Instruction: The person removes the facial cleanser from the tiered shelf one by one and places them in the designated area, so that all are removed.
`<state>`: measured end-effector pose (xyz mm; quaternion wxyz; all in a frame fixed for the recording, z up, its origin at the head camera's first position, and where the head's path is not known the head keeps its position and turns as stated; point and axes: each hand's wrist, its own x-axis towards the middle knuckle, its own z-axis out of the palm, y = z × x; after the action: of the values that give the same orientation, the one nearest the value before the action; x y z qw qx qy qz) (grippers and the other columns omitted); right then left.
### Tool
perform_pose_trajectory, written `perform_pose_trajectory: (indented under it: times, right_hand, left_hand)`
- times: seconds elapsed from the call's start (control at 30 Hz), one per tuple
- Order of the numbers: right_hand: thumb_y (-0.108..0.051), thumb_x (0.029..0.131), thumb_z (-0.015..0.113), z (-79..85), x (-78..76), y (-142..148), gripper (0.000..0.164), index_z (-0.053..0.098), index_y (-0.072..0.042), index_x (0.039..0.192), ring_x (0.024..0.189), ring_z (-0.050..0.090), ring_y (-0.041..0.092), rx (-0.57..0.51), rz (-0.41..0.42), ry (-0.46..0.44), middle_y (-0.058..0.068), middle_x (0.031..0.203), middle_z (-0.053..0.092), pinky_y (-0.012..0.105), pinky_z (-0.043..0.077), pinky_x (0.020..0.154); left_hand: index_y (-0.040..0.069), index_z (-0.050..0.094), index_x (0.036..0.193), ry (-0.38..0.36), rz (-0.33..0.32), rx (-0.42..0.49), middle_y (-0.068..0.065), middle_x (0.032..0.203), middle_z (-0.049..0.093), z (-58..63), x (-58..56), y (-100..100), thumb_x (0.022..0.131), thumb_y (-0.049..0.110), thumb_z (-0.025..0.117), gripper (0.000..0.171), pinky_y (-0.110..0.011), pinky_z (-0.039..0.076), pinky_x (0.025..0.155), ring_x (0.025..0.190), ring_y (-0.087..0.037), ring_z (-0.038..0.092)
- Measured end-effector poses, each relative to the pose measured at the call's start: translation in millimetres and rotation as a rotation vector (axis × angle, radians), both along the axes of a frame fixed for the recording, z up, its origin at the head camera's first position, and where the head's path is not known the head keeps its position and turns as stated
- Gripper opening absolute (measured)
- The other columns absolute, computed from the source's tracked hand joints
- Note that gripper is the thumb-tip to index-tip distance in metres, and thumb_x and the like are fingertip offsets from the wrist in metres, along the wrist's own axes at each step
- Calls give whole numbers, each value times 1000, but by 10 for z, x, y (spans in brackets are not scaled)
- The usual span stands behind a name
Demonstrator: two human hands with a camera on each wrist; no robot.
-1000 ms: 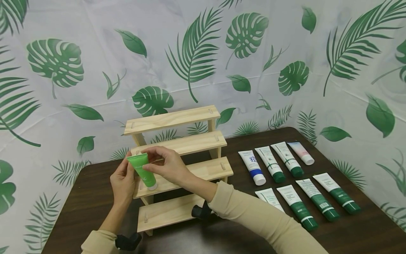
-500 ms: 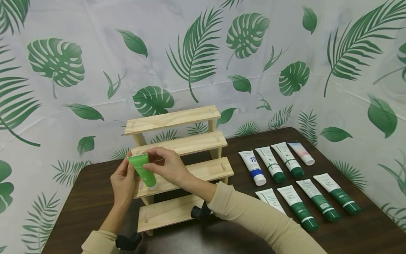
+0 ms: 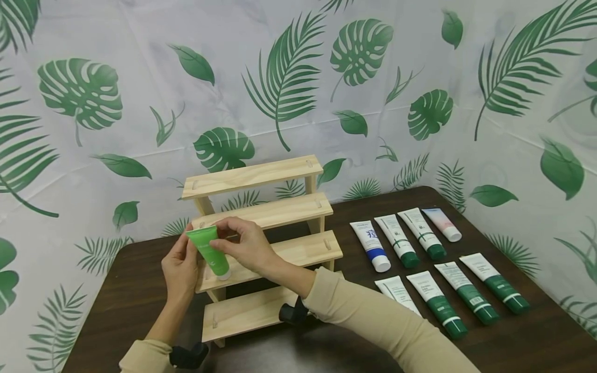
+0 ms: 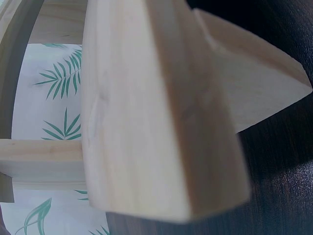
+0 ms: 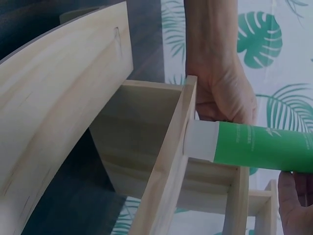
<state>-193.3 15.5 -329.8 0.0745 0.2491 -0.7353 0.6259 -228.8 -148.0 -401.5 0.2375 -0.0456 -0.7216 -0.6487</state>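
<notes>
A green squeeze tube stands cap down at the left end of the second shelf from the bottom of a wooden tiered rack. In the right wrist view its white cap meets the shelf board. My right hand pinches the tube's upper right side with the thumb in front. At the tube's left edge, my left hand holds it too; its fingers are partly hidden behind the tube. The left wrist view shows only a blurred near shelf, no hand.
To the right, on the dark table, several tubes lie in two rows, among them a blue-and-white tube and a pink-and-blue tube. My right forearm hides part of a front-row tube. A leaf-patterned cloth hangs behind.
</notes>
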Motion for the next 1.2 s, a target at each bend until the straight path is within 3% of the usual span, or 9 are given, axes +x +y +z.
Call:
perform_pose_trajectory:
  times: [0.47, 0.67, 0.93, 1.2]
  right_hand:
    - [-4, 88, 65, 19, 53, 104, 24, 61, 5, 109, 95, 64, 25, -28, -3, -22, 20, 105, 64, 20, 56, 73]
    - [-5, 88, 65, 61, 106, 224, 22, 62, 4, 108, 84, 66, 16, -39, -7, -22, 20, 101, 65, 24, 57, 72]
    - [-2, 89, 63, 103, 180, 493, 20, 61, 5, 108, 77, 62, 5, -65, -8, -24, 22, 99, 64, 43, 57, 75]
    - [-3, 89, 62, 127, 264, 917, 21, 61, 4, 109, 78, 61, 8, -37, -110, -67, 19, 99, 64, 38, 57, 77]
  left_hand:
    - [2, 56, 129, 40, -8, -13, -13, 134, 52, -36, -19, -9, 96, 15, 54, 35, -5, 43, 89, 122, -2, 50]
    - [-1, 55, 128, 45, 7, 2, -7, 132, 54, -47, -43, -11, 96, 15, 55, 37, -6, 43, 89, 118, 3, 51]
    - [-1, 55, 128, 41, 13, 26, -9, 132, 54, -20, -30, 0, 95, 12, 56, 36, -6, 42, 90, 117, 4, 52]
    - [-1, 55, 128, 22, 8, 35, -11, 133, 53, -11, -23, 16, 95, 14, 56, 37, -6, 42, 90, 115, 5, 53]
